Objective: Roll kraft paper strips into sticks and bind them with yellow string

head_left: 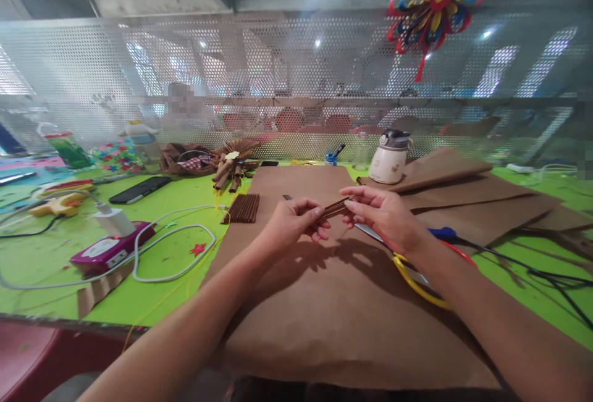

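Note:
My left hand point(300, 220) pinches one end of a narrow folded strip of brown paper point(334, 207) between thumb and fingers. At the strip's other end, the thumb and fingers of my right hand point(382, 217) are closed on it too. Both hands hover over a large sheet of brown paper point(333, 309) that covers the table in front of me. Left of my left hand lies a tightly pleated piece of brown paper point(244, 209). Scissors with yellow and red handles point(419, 288) lie partly hidden under my right forearm.
Behind stand a white flask point(388, 158) and a rolled-paper craft piece point(234, 164). More brown paper sheets point(482, 204) lie to the right, near a blue-handled tool point(442, 233). A purple power strip point(113, 249), a white cable point(173, 278) and a phone point(140, 189) occupy the left.

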`<state>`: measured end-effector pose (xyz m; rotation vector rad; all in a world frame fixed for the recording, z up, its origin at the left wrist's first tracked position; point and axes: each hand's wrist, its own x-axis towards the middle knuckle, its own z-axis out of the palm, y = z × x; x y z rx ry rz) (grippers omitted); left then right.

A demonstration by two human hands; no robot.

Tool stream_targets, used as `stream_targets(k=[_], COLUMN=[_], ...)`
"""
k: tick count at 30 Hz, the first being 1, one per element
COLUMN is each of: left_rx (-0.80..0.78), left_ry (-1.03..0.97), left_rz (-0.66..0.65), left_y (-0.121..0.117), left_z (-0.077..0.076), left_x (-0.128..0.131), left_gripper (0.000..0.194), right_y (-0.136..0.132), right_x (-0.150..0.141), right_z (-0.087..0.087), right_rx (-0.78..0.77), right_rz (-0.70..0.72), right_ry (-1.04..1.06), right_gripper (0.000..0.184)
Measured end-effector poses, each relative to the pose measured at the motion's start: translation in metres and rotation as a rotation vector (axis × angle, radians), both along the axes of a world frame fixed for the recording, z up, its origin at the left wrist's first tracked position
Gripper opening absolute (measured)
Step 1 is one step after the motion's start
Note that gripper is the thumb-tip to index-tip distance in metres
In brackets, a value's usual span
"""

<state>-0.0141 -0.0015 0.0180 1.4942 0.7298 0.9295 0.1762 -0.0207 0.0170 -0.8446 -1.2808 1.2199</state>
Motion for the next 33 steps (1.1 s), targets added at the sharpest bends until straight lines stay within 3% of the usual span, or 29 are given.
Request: stream_targets(k=[33], left_rx=[0.011], left_ry=[-0.001], left_rz=[0.051], left_y=[-0.0015], left_z=[0.0019], left_x=[0.0007], left_gripper=[0.013], right_y=[-0.0011], right_x=[-0.0004], right_z=[0.0003], right_rx=[0.032], right_rz=[0.018], right_ry=[-0.034], right_gripper=[0.038])
